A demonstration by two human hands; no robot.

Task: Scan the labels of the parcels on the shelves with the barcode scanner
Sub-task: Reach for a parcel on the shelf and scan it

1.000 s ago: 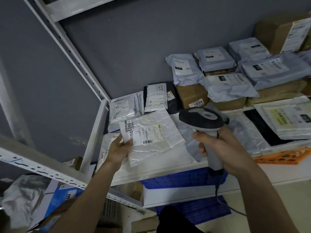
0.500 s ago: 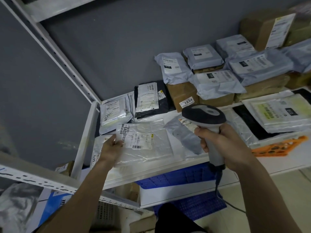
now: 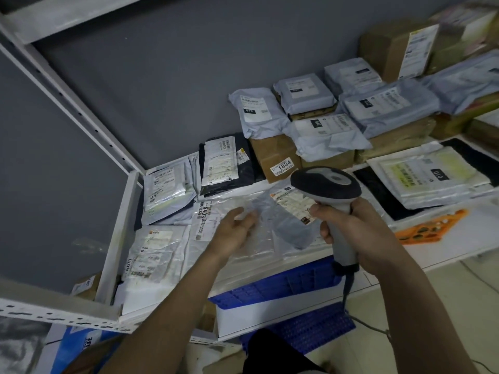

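Scanner [image 3: 328,184] right of flat parcel [image 3: 243,247] (boxes [image 3: 275,160] behind).

White shelf [image 3: 459,247] carries parcels [image 3: 310,94] and cardboard boxes [image 3: 272,155].

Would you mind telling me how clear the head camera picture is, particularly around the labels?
Head view: dim, even light; wide-angle bending of the shelf frame; left hand smeared by motion; 1834 sticker readable; far-right parcels soft; faint glare on the clear bag; barcode scanner fairly sharp.
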